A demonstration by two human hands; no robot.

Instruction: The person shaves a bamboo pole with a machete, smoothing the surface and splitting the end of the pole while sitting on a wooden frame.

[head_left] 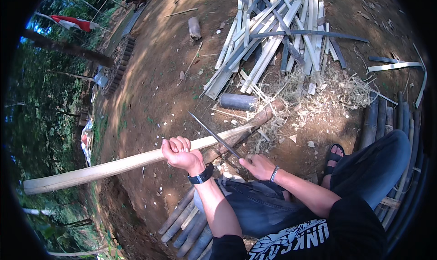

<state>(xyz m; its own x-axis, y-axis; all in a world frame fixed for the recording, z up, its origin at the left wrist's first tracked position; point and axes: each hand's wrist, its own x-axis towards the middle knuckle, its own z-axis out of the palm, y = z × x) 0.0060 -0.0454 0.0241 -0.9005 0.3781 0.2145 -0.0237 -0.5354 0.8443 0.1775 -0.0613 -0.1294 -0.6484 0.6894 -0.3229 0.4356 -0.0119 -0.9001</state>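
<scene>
A long pale split bamboo strip [114,167] slants across in front of me, its wide end reaching out to the left. My left hand [183,154], with a dark band at the wrist, is closed around the strip's middle, fingers curled upward. In my right hand [261,166] is a long-bladed knife [214,135], its grip mostly hidden by my fingers. The blade crosses over the strip and points up and left; whether its edge touches the strip I cannot tell. Under the strip's right part lies a brown wooden piece [263,116].
Beyond lies a heap of split bamboo strips [277,37], with curly shavings [337,87] at its near side. A dark bamboo section [237,101] rests on the dirt. Bamboo poles [184,226] form the seat under me. A red and white flag [75,23] hangs far left.
</scene>
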